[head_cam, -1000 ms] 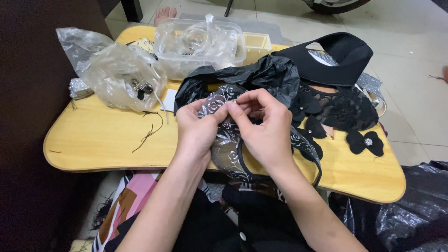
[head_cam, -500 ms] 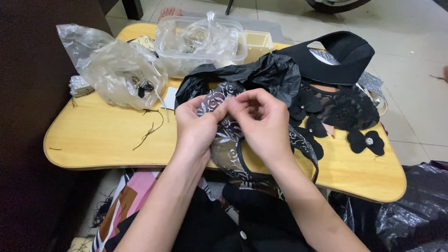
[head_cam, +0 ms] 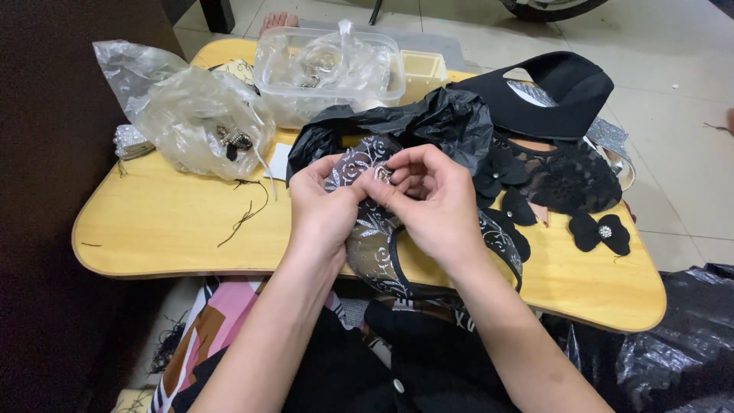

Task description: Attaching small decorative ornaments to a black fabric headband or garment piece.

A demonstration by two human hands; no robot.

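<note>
Both hands are pinched together on a tiny silvery bead [head_cam: 380, 173], sitting right on top of the black fabric piece with the silver floral pattern [head_cam: 375, 229]. My left hand [head_cam: 325, 203] has its grip clamped on the fabric's upper edge, and my right hand [head_cam: 432, 199] has its fingertips closed on the bead itself; my knuckles hide most of it. The fabric hangs over the near edge of the yellow wooden bench [head_cam: 168, 229]. Right behind my hands a crumpled black plastic bag [head_cam: 428, 122] crowds in. To the right lie black lace [head_cam: 569, 180], a black fabric flower with a sparkly centre [head_cam: 600, 232] and a black headband [head_cam: 566, 88]. On the left are a clear bag of trims [head_cam: 195, 118], a loose thread [head_cam: 245, 210] and a clear plastic tub [head_cam: 329, 69].
</note>
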